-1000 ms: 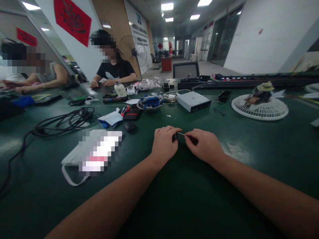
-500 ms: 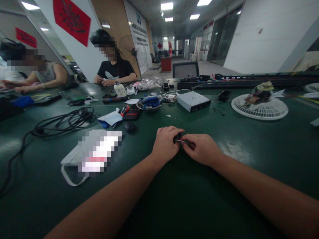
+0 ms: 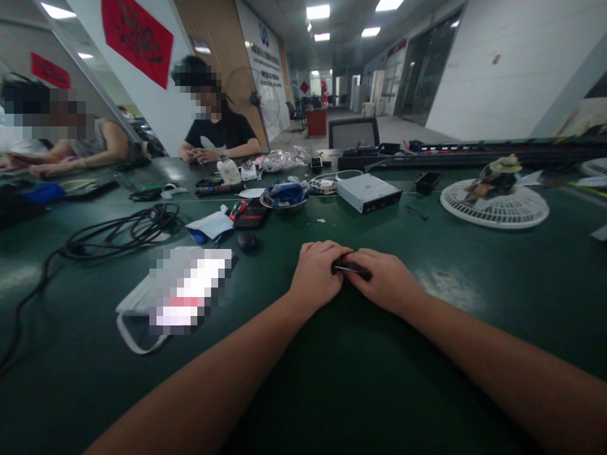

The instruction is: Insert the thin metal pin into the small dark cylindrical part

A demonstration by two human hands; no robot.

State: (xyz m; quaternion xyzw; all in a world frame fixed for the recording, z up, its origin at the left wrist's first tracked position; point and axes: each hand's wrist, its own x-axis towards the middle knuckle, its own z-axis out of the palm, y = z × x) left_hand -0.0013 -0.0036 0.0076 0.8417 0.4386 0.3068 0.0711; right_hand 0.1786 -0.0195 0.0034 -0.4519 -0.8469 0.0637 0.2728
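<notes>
Over the dark green table, my left hand is closed around a small dark object, mostly hidden by the fingers. My right hand touches it from the right, its fingers closed on a thin tool with a dark handle and a light metal shaft that points left at the dark object. The fingertips of both hands nearly meet. What the dark object is cannot be made out.
Left lie a mouse, a white mask, a blurred bright device and coiled black cable. Beyond are a bowl with blue cloth, a silver drive and a white fan grille. Two people sit back left.
My right hand has shifted slightly left and its fingers now lie closer over the dark object. My left hand has hardly moved. The seated person's hands at the back have shifted.
</notes>
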